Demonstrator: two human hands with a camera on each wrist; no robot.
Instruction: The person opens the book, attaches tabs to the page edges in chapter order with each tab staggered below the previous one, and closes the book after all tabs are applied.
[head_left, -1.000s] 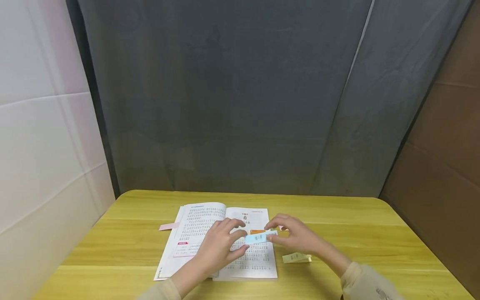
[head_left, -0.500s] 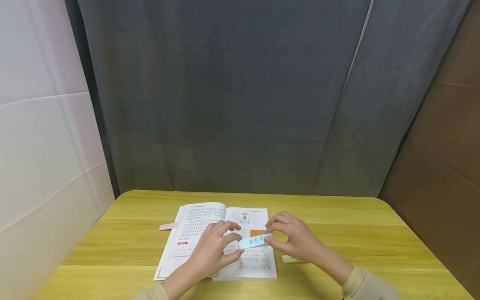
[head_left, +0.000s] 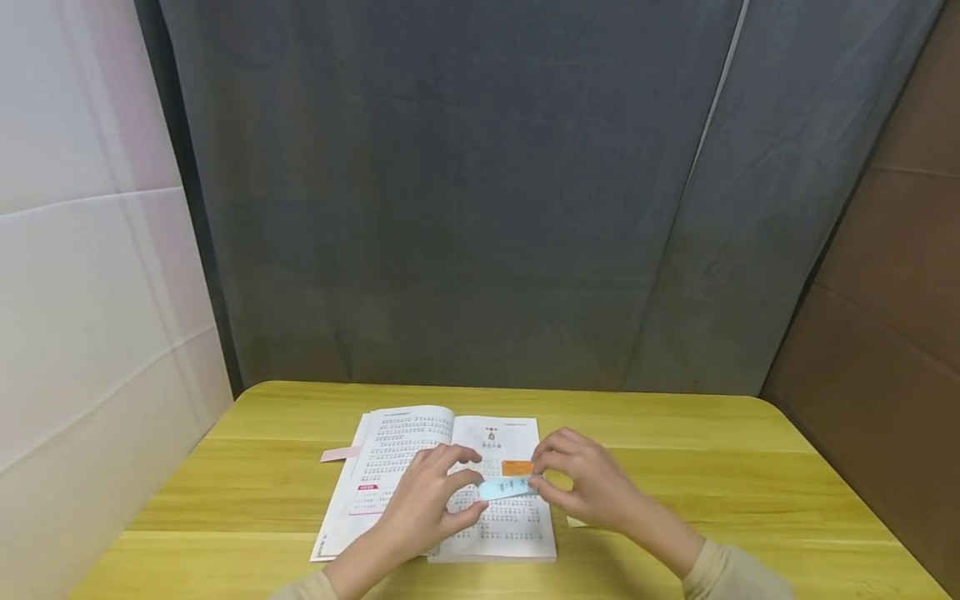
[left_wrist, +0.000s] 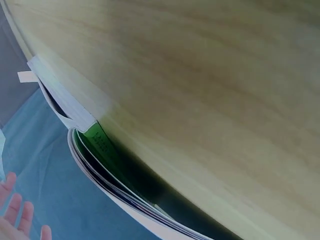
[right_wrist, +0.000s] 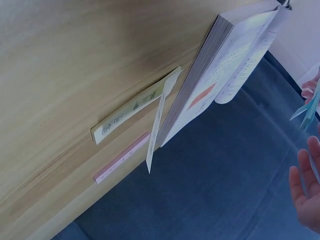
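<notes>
An open book (head_left: 420, 467) lies flat on the yellow wooden table (head_left: 675, 467). Over its right page, both hands hold a light blue paper strip (head_left: 507, 488). My left hand (head_left: 474, 493) takes the strip's left end between thumb and forefinger. My right hand (head_left: 537, 481) pinches its right end. An orange label (head_left: 516, 467) sits on the page just behind the strip. In the right wrist view the blue strip (right_wrist: 310, 107) shows at the right edge, above my fingers (right_wrist: 306, 192). The left wrist view shows only the book's edge (left_wrist: 95, 145) and a few fingertips (left_wrist: 14, 214).
A pink strip (head_left: 339, 453) pokes out left of the book. A pale yellow strip (head_left: 576, 522) lies on the table beside my right wrist, also seen as the yellow strip (right_wrist: 132, 112) next to a white strip (right_wrist: 157, 125). Grey cloth hangs behind the table.
Both hands have shifted a little to the left with the blue strip, which now tilts lower over the right page. My right hand covers more of the yellow strip.
</notes>
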